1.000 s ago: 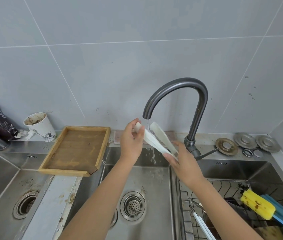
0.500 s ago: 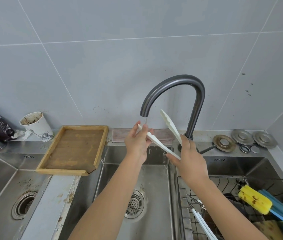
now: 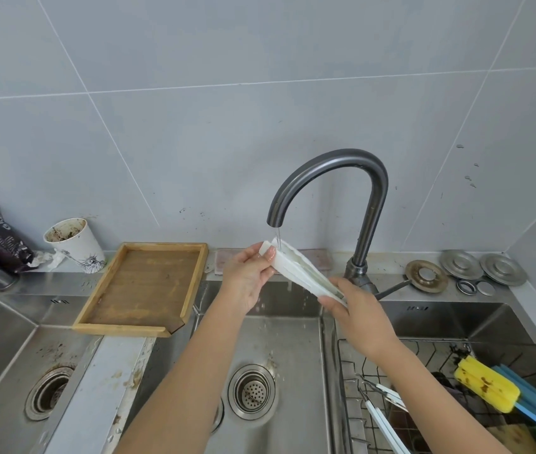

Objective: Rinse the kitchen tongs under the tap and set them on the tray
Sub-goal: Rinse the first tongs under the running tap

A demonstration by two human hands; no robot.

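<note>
**Tongs pinched shut under the tap**

While a thin stream falls from the tap (image 3: 329,178), the left hand (image 3: 247,280) pinches the white tongs (image 3: 299,268) together at their tips. Reaching over the sink (image 3: 286,355), the right hand (image 3: 355,309) grips their hinge end low, well apart from the wooden tray (image 3: 144,286).

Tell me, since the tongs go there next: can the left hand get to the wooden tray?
Probably yes: the left hand holds the tongs just right of the tray, with nothing between them.

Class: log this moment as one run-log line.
phase: rinsing | tongs: under tap stream | left hand: tip end | right hand: hinge end | tray: empty
</note>
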